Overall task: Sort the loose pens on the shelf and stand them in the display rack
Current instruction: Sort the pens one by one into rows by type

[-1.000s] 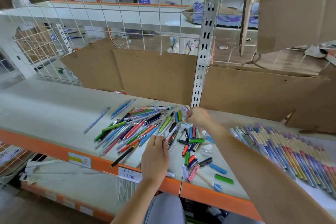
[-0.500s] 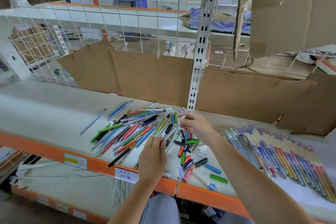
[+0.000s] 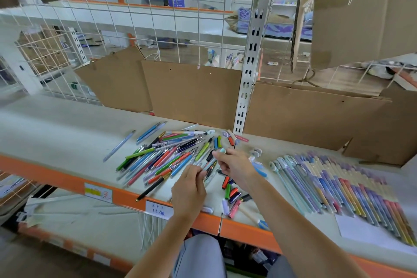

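A heap of loose coloured pens (image 3: 167, 156) lies on the white shelf (image 3: 56, 128). My left hand (image 3: 189, 189) sits at the heap's right edge, fingers curled round a dark pen (image 3: 209, 170). My right hand (image 3: 235, 165) hovers just right of it and pinches a small pale teal piece (image 3: 222, 150) between thumb and fingertips; I cannot tell whether it is a cap or a pen end. Short pens and caps (image 3: 230, 194) lie scattered below my right wrist. A sorted row of pens (image 3: 334, 185) lies side by side at the right. No display rack is in view.
Brown cardboard sheets (image 3: 194, 90) line the back of the shelf, with a slotted metal upright (image 3: 247, 79) and wire grid behind. The orange shelf edge (image 3: 67, 183) carries paper labels. A white sheet (image 3: 361, 230) lies under the sorted row.
My right hand has drawn back from the far side of the heap toward my left hand, now pinching the teal piece. My left hand has stayed at the heap's edge.
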